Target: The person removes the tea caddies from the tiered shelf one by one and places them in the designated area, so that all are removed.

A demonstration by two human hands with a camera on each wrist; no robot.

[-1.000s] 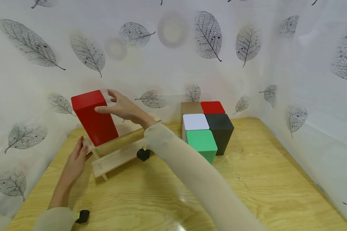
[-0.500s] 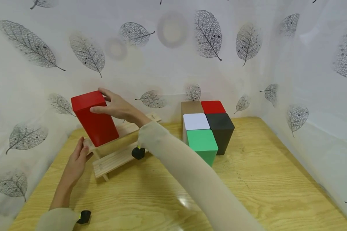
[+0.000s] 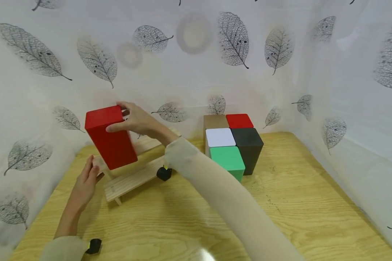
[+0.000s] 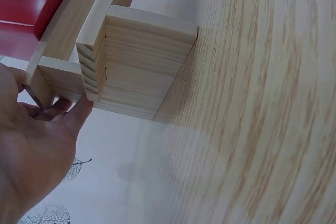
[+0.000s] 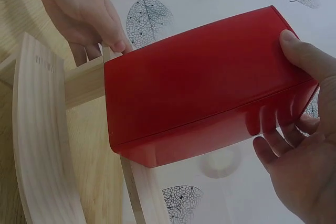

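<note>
A tall red box (image 3: 112,145) leans over the upper step of a two-tier wooden stand (image 3: 134,181) on the left of the table. My right hand (image 3: 138,121) grips the box near its top, thumb on one face and fingers round the other side; the right wrist view shows this hand (image 5: 307,156) at the end of the red box (image 5: 199,82). My left hand (image 3: 85,181) holds the left end of the stand's upper step. In the left wrist view, the left hand (image 4: 39,140) has its fingers against the end of the wooden stand (image 4: 142,61).
To the right of the stand is a tight group of boxes: brown (image 3: 215,121), red (image 3: 239,121), white (image 3: 220,137), black (image 3: 248,145) and green (image 3: 227,159). A leaf-patterned white curtain (image 3: 189,79) surrounds the wood-grain table (image 3: 297,203) at the back and sides.
My right hand came in from beside the red box and took hold of it. The box has since shifted slightly right and nearer. My left hand stays on the stand.
</note>
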